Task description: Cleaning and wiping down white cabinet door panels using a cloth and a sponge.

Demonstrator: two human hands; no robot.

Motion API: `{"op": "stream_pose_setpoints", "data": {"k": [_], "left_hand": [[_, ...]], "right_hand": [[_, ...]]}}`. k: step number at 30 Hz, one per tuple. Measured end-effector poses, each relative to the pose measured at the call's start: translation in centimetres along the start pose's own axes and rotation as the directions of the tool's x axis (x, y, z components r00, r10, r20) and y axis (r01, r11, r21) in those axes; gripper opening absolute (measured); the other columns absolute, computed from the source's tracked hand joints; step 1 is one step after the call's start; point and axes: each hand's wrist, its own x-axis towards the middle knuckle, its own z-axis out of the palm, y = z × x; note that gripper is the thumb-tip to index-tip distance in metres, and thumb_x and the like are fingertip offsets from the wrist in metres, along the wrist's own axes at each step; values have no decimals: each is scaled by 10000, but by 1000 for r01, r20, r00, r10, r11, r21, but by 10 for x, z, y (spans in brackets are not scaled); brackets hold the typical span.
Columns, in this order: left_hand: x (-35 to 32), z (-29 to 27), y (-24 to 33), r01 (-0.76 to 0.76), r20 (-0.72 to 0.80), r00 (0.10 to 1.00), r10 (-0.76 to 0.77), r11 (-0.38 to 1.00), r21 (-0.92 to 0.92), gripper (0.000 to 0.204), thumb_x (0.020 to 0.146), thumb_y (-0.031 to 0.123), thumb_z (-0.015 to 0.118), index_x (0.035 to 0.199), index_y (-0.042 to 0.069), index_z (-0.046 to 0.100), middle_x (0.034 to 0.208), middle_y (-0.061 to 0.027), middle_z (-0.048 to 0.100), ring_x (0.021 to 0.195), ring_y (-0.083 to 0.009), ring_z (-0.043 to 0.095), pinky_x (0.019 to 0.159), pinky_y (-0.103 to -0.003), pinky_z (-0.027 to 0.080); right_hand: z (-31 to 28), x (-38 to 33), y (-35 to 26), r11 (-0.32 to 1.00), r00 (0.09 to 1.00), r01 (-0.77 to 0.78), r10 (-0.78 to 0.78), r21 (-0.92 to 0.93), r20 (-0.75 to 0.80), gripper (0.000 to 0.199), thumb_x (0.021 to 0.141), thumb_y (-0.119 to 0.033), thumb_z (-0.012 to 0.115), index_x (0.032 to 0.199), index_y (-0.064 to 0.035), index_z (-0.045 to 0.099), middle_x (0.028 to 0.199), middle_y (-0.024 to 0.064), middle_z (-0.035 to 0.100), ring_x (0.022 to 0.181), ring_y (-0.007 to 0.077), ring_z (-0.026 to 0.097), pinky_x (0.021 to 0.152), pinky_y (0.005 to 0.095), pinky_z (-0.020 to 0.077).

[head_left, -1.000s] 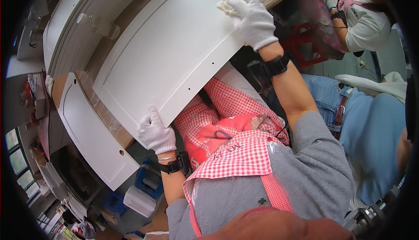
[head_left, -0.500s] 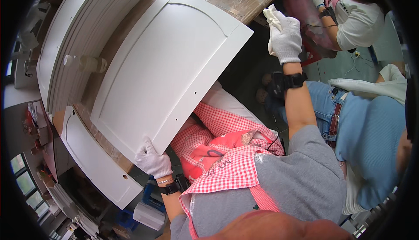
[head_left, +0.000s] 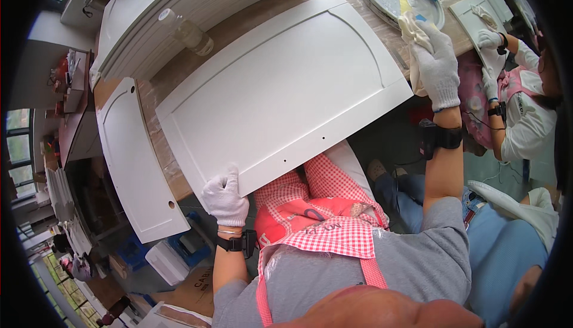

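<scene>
A large white door panel (head_left: pixel 280 95), with a raised frame and an arched groove, lies on the worktable before me, its near edge jutting over my lap. My left hand (head_left: pixel 225 197), in a white knit glove, grips the panel's near left corner with the thumb on top. My right hand (head_left: pixel 439 68), gloved the same way, is raised just past the panel's right corner. Its fingers are closed round a cream cloth (head_left: pixel 412 33), which hangs down beside the panel.
A stack of white panels (head_left: pixel 203 18) rises at the back left, near a clear bottle (head_left: pixel 194 37). A narrower white panel (head_left: pixel 140 167) lies at left. A round grey lid (head_left: pixel 382 6) holds blue pieces. At right a co-worker's gloved hands (head_left: pixel 490 42) touch another panel.
The whole view has turned, bringing the round lid and co-worker's panel further into sight. My right hand and cloth are now nearer the lid. My left hand keeps its grip on the panel corner.
</scene>
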Motion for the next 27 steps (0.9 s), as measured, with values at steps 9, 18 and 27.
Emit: {"op": "stream_pose_setpoints", "data": {"k": [9, 18, 27], "left_hand": [[4, -5, -5, -48, 150, 987, 65, 992, -116, 130, 969, 184, 763, 1074, 185, 838, 590, -86, 549, 519, -312, 534, 517, -471, 392], [-1, -10, -17, -310, 141, 940, 312, 950, -33, 476, 664, 155, 822, 1140, 142, 804, 891, -77, 660, 785, -326, 652, 654, -485, 495], [-1, -19, -43, -385, -69, 921, 383, 870, -307, 497, 634, 198, 880, 1102, 81, 762, 1032, -72, 613, 949, -307, 665, 856, -521, 565]], "right_hand": [[206, 88, -37, 817, 929, -183, 326, -547, 175, 423, 1040, -326, 583, 1411, -132, 638, 1312, 346, 624, 1219, 481, 667, 1058, 552, 543], [286, -101, -284, 949, 342, 194, -303, 249, 889, 314, 1016, -227, 593, 1303, -133, 677, 1192, 281, 658, 1110, 475, 682, 958, 520, 572], [253, 34, -81, 996, 941, -81, 88, -35, 328, 556, 981, -274, 725, 1489, -80, 610, 1269, 218, 724, 1092, 305, 743, 910, 407, 605]]}}
